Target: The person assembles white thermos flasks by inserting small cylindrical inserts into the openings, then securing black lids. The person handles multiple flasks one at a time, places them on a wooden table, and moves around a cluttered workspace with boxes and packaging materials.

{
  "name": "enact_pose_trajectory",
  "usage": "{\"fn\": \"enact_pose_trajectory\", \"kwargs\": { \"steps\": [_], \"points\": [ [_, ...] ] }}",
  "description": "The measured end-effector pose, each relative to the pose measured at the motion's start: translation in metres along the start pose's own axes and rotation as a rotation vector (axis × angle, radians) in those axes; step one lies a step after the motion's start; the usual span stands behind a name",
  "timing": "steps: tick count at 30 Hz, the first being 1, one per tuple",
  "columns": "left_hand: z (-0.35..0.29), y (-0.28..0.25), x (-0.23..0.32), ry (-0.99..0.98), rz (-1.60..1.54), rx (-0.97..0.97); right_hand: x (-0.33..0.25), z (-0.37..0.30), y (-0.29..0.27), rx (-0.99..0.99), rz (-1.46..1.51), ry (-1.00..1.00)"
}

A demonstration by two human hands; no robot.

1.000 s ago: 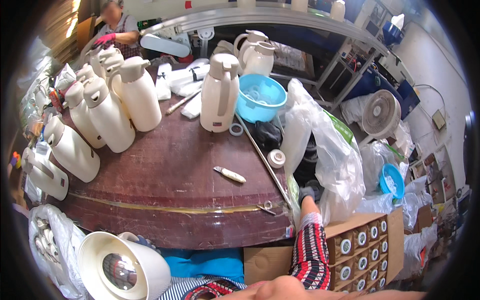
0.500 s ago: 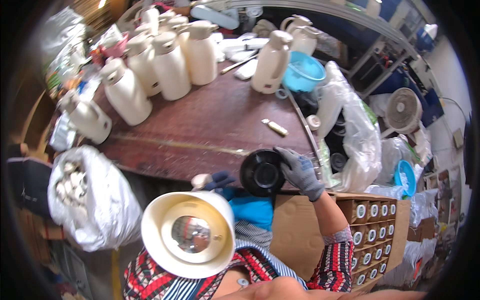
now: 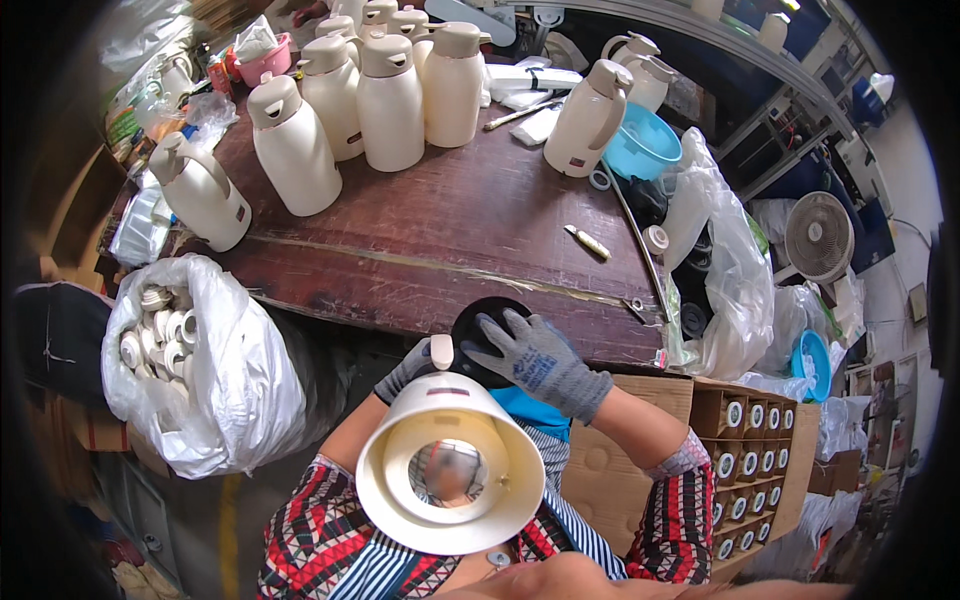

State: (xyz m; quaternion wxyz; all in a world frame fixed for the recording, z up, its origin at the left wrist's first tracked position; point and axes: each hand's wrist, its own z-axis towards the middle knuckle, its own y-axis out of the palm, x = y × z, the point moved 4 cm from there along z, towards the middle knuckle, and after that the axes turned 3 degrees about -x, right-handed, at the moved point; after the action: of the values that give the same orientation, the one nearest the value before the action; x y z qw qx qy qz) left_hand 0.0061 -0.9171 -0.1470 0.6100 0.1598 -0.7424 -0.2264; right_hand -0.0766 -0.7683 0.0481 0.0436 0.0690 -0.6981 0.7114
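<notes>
A cream thermos jug (image 3: 455,395) lies on its side in front of my chest, its wide open end toward me and a shiny round liner inside. My left hand (image 3: 403,372), in a grey glove, is closed around its far side by the handle, with the fingers partly hidden. Over a black round plastic part (image 3: 487,308) at the jug's far end, my gloved right hand (image 3: 535,365) is spread and gripping. Whether that part touches the jug cannot be made out. Several upright cream jugs (image 3: 392,105) stand on the dark red table (image 3: 400,235).
A white bag of small cream parts (image 3: 215,400) stands left of me. At right are a partitioned carton (image 3: 740,470), a clear plastic bag (image 3: 735,300) and a blue basin (image 3: 643,143). A small tube (image 3: 588,242) lies on the table. Behind stands a fan (image 3: 820,235).
My right hand has brought the black part left and up to the jug's far end. The jug has shifted right, and my left hand now shows beside its handle.
</notes>
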Motion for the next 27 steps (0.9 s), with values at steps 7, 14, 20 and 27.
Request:
{"fn": "enact_pose_trajectory", "kwargs": {
  "steps": [7, 14, 20, 27],
  "points": [
    [-0.007, -0.008, -0.005, -0.001, -0.020, 0.005, -0.003, 0.031, -0.004, -0.524, 0.336, 0.667],
    [-0.008, -0.010, -0.004, 0.012, -0.029, 0.006, -0.011, 0.018, 0.021, -0.114, -0.140, 0.353],
    [-0.006, -0.010, -0.008, 0.017, -0.043, 0.014, -0.018, 0.016, 0.001, -0.025, -0.166, 0.462],
    [-0.017, -0.023, -0.013, 0.053, -0.074, 0.092, -0.004, -0.013, -0.046, 0.540, 0.162, 0.612]
  ]
}}
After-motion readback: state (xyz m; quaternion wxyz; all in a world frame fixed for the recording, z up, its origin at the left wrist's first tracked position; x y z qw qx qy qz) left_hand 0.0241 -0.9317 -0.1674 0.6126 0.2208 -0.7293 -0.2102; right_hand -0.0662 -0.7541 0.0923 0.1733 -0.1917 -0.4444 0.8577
